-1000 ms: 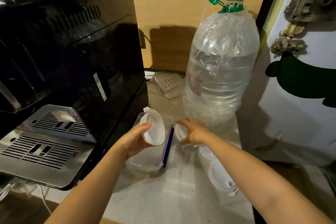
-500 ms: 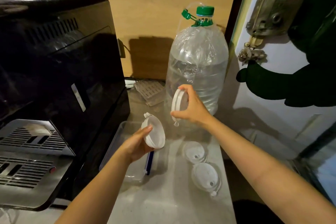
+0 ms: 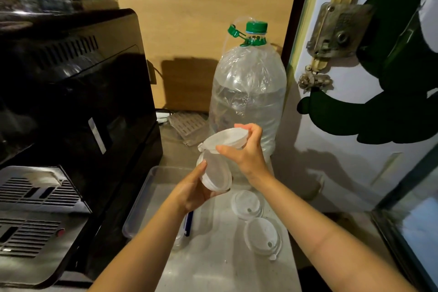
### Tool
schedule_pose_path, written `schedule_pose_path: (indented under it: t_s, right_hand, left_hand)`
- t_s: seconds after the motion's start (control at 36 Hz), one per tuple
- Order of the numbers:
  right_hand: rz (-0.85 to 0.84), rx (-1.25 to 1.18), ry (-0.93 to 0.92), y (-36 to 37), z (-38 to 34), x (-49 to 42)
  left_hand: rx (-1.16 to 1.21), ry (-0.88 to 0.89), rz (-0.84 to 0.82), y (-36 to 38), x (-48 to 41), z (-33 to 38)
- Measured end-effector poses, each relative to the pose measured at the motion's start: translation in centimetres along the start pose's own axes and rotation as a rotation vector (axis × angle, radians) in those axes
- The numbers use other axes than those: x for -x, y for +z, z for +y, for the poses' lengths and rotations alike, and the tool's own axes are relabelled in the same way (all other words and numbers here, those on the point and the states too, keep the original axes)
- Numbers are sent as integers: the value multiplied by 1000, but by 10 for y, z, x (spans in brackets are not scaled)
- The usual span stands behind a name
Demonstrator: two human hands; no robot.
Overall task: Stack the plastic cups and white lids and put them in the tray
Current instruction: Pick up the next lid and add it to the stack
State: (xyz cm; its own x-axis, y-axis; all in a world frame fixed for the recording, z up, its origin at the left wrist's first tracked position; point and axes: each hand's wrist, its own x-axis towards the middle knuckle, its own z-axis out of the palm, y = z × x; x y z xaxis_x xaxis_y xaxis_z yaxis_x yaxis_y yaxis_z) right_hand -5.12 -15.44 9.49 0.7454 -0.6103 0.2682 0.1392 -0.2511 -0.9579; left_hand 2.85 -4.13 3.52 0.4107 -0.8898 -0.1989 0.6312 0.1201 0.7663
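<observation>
My left hand (image 3: pixel 193 191) grips a white lid (image 3: pixel 216 173), tilted on edge, above the clear plastic tray (image 3: pixel 142 204). My right hand (image 3: pixel 246 152) pinches a second white lid (image 3: pixel 224 140) by its rim, held almost flat just above the first one, the two nearly touching. Two more white lids lie on the counter to the right of the tray, one nearer the bottle (image 3: pixel 246 204) and one nearer me (image 3: pixel 263 236). I see no plastic cups.
A black coffee machine (image 3: pixel 71 102) with a metal drip grille (image 3: pixel 30 208) fills the left side. A large clear water bottle (image 3: pixel 247 92) with a green cap stands behind my hands. A white fridge door (image 3: pixel 355 125) closes the right. A blue tray clip (image 3: pixel 188 223) shows under my left wrist.
My right hand brought its lid leftward and turned it from upright to almost flat, close over the left hand's lid. My left hand rose slightly.
</observation>
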Motion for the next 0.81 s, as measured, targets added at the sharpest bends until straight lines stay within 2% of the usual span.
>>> schedule_pose_path:
  t_s: [0.25,0.44,0.81]
  right_hand:
    - [-21,-73,126,11,14,16]
    - [-111,-42,161,15,23,21]
    - [-302,84,258,21,13,17]
  left_hand:
    - [56,45,-33,1,-1,3]
    - [17,86,-92,0,-1,9]
    - [-103,132,-88,-16,2,19]
